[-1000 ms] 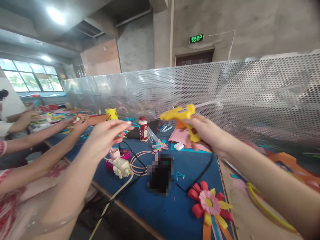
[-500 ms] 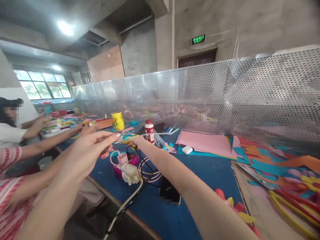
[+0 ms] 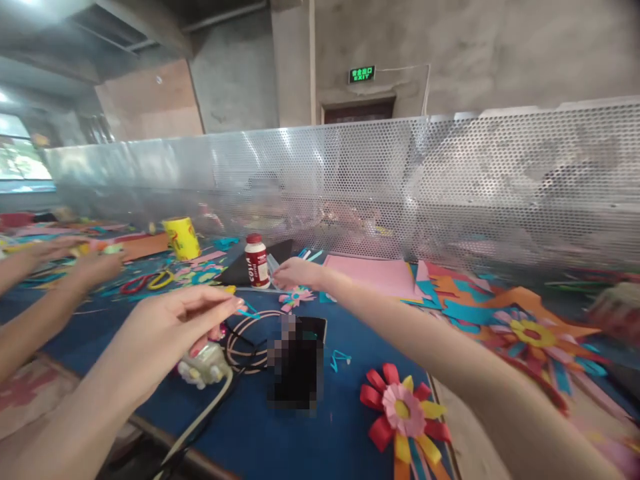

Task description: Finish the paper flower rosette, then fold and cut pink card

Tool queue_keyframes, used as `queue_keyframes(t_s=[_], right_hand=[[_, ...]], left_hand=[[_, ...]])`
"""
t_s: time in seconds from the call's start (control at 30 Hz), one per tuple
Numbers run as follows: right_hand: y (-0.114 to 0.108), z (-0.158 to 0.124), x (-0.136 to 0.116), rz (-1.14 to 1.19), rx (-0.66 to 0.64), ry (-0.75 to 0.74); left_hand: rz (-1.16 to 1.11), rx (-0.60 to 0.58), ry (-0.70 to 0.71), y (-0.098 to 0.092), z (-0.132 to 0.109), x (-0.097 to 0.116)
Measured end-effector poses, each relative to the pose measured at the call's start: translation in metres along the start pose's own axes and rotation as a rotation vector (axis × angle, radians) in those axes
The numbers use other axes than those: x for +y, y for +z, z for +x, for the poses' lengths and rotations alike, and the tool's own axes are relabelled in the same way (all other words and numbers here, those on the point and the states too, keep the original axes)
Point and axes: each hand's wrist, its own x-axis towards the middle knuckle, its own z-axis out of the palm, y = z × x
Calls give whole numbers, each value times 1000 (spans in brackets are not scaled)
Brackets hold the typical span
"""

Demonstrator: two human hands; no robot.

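Note:
My left hand (image 3: 187,327) is raised over the near side of the blue table, thumb and fingers pinched together. A bit of yellow and a thin blue strip (image 3: 250,311) show at its fingertips; what it grips is not clear. My right hand (image 3: 299,273) is stretched forward, fingers bent together and pointing down beside the red-capped bottle (image 3: 257,263). Clear plastic sticks (image 3: 273,263) lie right at those fingers, and whether they are gripped is hidden. Just below that hand lies a small pink and blue paper flower (image 3: 296,297).
A dark phone (image 3: 299,363), cables and a power adapter (image 3: 203,365) lie in front. A red and yellow paper flower (image 3: 401,410) is at the right, coloured paper (image 3: 370,275) behind. Scissors (image 3: 147,281) and another person's hands (image 3: 95,267) are at the left, beneath a perforated metal screen (image 3: 310,187).
The view has turned right and come down. My right hand has parted from my left and moved to the right side of the bottle. My left hand keeps its pinch.

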Motion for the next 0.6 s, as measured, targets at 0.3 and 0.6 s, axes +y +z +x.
queue_keyframes(t_s=[0.3, 0.6], right_hand=[[-82, -228, 90, -797, 278, 98], [-44, -250, 102, -775, 388, 351]], left_hand=[[4, -625, 25, 94, 5, 16], [19, -841, 148, 153, 5, 20]])
